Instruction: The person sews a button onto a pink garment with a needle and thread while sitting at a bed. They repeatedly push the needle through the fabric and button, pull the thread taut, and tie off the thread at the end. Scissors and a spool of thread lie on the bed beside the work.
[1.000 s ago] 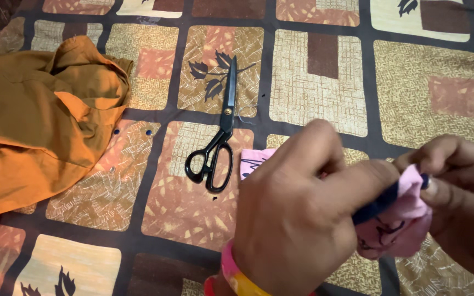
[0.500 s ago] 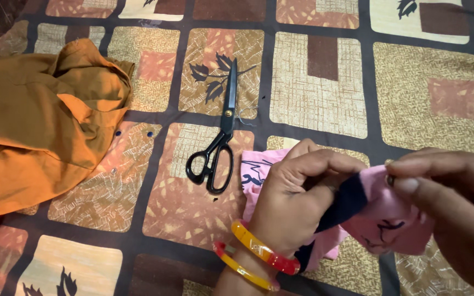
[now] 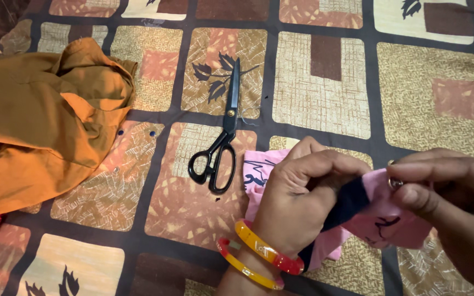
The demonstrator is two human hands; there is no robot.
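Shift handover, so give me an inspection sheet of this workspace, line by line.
Surface: patterned bedsheet in brown, tan and peach blocks, spread flat.
Job's things: pink cloth piece with a dark navy edge and dark print, held up between both hands.
Clutter: black scissors closed, lying left of the hands; orange garment bunched at far left; small studs beside it.
Grips: left hand, with orange bangles at the wrist, pinches the navy edge; right hand pinches the pink cloth.
Cables: nothing seen.
Surroundings: nothing seen beyond the sheet.
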